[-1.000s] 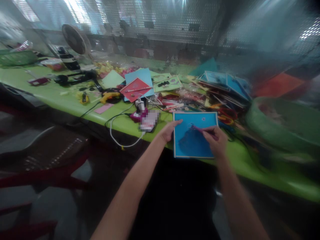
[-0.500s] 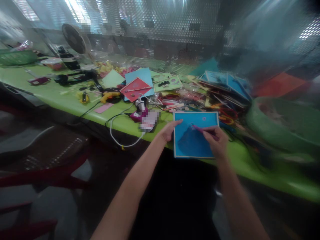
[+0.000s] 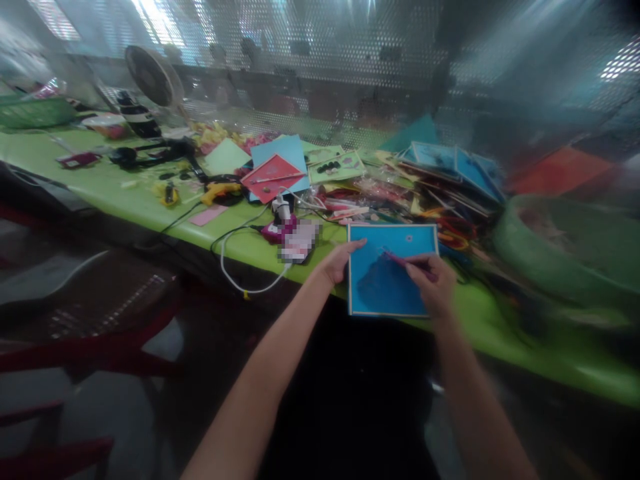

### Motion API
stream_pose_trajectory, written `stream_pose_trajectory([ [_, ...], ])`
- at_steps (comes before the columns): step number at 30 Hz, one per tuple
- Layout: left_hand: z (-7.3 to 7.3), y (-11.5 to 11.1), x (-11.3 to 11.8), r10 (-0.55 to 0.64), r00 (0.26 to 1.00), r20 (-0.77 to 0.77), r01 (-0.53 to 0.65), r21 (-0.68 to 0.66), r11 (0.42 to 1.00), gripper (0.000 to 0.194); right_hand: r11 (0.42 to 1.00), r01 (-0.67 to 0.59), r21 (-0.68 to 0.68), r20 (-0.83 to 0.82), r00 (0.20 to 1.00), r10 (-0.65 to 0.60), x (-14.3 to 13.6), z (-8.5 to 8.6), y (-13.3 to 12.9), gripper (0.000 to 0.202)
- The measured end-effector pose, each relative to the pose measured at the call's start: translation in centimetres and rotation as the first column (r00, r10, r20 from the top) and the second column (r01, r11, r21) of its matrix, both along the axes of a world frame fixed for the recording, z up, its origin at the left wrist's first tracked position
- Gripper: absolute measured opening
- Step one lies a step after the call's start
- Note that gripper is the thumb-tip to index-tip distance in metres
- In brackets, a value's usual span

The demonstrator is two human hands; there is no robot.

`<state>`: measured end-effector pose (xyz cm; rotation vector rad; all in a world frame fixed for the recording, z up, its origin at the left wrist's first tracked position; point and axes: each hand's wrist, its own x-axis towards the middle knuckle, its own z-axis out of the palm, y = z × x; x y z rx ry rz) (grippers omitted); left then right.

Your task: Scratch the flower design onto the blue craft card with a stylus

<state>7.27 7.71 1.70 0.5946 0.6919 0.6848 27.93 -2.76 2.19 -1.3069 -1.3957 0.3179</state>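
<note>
at the left, watch out for a white cord [image 3: 222, 261], looped off the front of the table [image 3: 125, 203]; could snag a swinging arm. next, the left hand [image 3: 344, 261], holding the blue board [image 3: 387, 287] by its left side, thumb on top, other fingers hidden; no way to see how tight. right between the hands, the board, by the table's front edge; might slip or tip from a loose hold. on it, pale marks [image 3: 384, 249], maybe easy to smudge. then a purple stick [image 3: 397, 259], pinched in narrow fingers of the right hand [image 3: 434, 280], tip at or just beside the marks; could skid or scratch from too hard a push. farther right, a green tub [image 3: 545, 277], well apart.
</note>
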Motion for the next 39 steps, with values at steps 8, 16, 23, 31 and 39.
stream_pose_trajectory([
  [8, -0.03, -0.04, 0.01, -0.004, 1.000, -0.010, 0.004, 0.005, 1.000, 0.026, 1.000, 0.010, 0.003, 0.000, 1.000, -0.010, -0.13, 0.10, 0.06, 0.014],
  [16, 0.14, -0.10, 0.03, -0.008, 1.000, -0.015, 0.008, 0.002, 1.000, 0.027, 1.000, 0.004, 0.002, 0.006, 1.000, -0.004, -0.24, 0.24, 0.04, 0.015],
  [23, 0.30, -0.23, 0.10, 0.011, 1.000, -0.012, -0.011, 0.005, 1.000, 0.025, 1.000, -0.006, 0.002, 0.007, 1.000, 0.006, -0.45, 0.40, 0.09, 0.015],
  [31, 0.30, -0.13, 0.07, 0.011, 1.000, -0.017, -0.011, 0.010, 1.000, 0.024, 1.000, -0.020, -0.004, 0.016, 1.000, 0.020, -0.50, 0.36, 0.18, 0.016],
  [39, 0.13, -0.10, -0.01, 0.007, 1.000, -0.016, -0.006, 0.019, 1.000, 0.023, 0.999, -0.034, -0.014, 0.029, 0.999, 0.035, -0.54, 0.22, 0.34, 0.017],
])
